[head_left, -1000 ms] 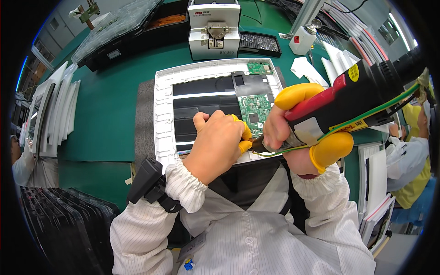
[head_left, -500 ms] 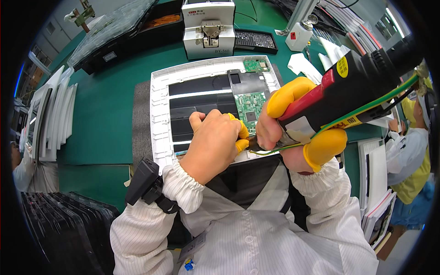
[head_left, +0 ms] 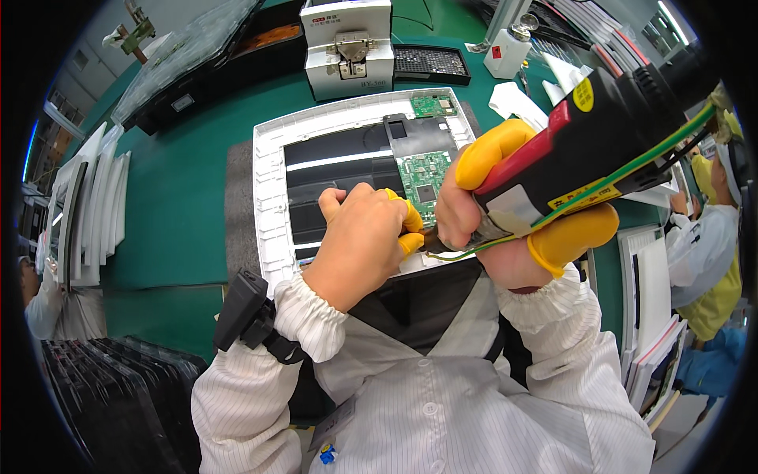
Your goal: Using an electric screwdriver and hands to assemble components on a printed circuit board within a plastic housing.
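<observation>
My right hand (head_left: 466, 209), with yellow finger cots, is wrapped round a black and red electric screwdriver (head_left: 580, 150). The screwdriver slants down to the left, its tip end close to my left fingertips. Closed in a pinch, my left hand (head_left: 359, 245) also wears yellow cots; what lies between its fingertips is hidden. Both hands are over the near side of a white-framed panel housing (head_left: 272, 201) with dark strips inside. A green circuit board (head_left: 426, 178) lies in its right part, and a smaller green board (head_left: 432, 106) sits at the far right corner.
A white screw feeder (head_left: 347, 51) stands behind the housing, beside a black tray (head_left: 430, 63). A white bottle (head_left: 507, 54) is farther right. White panels (head_left: 99, 209) stand at left; black panels (head_left: 118, 395) are below them. A co-worker (head_left: 707, 253) is at right. A green-yellow cable (head_left: 624, 174) runs along the screwdriver.
The view has shifted slightly. My right hand's lower cot-covered digit reaches a little farther right beneath the screwdriver. My left hand keeps its pinch near the tip.
</observation>
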`<act>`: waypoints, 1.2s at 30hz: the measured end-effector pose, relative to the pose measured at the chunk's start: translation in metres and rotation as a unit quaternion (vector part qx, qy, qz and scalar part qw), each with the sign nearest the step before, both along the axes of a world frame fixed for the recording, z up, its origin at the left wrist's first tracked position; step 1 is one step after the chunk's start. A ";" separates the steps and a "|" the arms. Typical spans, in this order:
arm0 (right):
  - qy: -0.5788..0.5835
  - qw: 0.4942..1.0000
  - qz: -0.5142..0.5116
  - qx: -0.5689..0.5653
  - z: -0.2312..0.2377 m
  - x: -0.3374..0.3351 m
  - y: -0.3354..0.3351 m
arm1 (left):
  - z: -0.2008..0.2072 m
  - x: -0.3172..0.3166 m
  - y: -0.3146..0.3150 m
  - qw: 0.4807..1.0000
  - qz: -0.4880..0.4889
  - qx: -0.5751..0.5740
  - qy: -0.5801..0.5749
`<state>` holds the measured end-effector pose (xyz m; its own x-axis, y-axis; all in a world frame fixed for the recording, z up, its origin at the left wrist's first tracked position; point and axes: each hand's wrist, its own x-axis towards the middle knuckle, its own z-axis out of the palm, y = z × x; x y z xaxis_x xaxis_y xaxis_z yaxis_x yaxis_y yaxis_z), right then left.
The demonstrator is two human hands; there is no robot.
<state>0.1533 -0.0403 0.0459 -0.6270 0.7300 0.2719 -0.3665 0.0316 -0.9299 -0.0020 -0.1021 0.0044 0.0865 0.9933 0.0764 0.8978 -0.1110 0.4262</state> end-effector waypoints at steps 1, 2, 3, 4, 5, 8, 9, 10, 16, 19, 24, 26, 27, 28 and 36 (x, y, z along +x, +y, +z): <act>0.003 1.000 0.004 0.000 0.000 0.001 0.000 | 0.001 -0.001 -0.001 1.000 0.004 -0.001 -0.001; 0.006 1.000 0.006 0.000 0.000 0.001 0.000 | 0.002 -0.001 -0.001 1.000 0.009 -0.002 -0.003; 0.007 1.000 0.006 0.001 -0.001 0.001 0.000 | 0.001 0.000 0.000 1.000 0.006 -0.003 -0.003; 0.012 1.000 0.005 0.002 -0.003 0.001 0.002 | 0.000 0.000 0.001 1.000 0.009 -0.003 0.007; 0.022 1.000 0.010 0.006 -0.005 0.002 0.003 | -0.001 0.001 0.002 1.000 0.012 -0.003 0.017; 0.046 0.997 0.033 0.058 -0.005 0.000 0.009 | 0.003 0.002 0.001 1.000 0.014 -0.001 0.012; 0.045 0.999 -0.003 0.027 0.000 -0.004 0.002 | 0.003 0.002 0.001 1.000 0.013 -0.001 0.013; 0.044 0.998 -0.040 -0.003 0.002 -0.007 -0.003 | 0.002 0.003 0.001 1.000 0.014 -0.001 0.007; -0.034 0.995 -0.026 0.088 0.006 -0.001 0.003 | 0.008 0.003 0.001 0.999 0.016 -0.022 0.026; -0.069 0.992 -0.055 0.086 0.009 0.000 0.001 | 0.010 0.004 0.001 0.999 0.014 -0.035 0.036; -0.103 0.985 -0.066 0.122 0.009 0.000 -0.004 | 0.005 0.001 0.001 1.000 0.006 -0.007 0.018; -0.066 0.995 -0.052 0.052 0.005 0.001 -0.005 | 0.007 0.001 0.001 1.000 0.014 -0.023 0.014; -0.060 0.996 -0.050 0.046 0.004 0.001 -0.004 | 0.005 0.001 0.001 1.000 0.016 -0.023 0.013; -0.060 0.996 -0.049 0.047 0.004 0.000 -0.005 | 0.002 0.000 0.002 1.000 0.014 -0.009 0.008; -0.067 0.993 -0.069 0.069 0.007 -0.004 -0.003 | -0.001 0.000 0.001 1.000 0.014 0.017 -0.022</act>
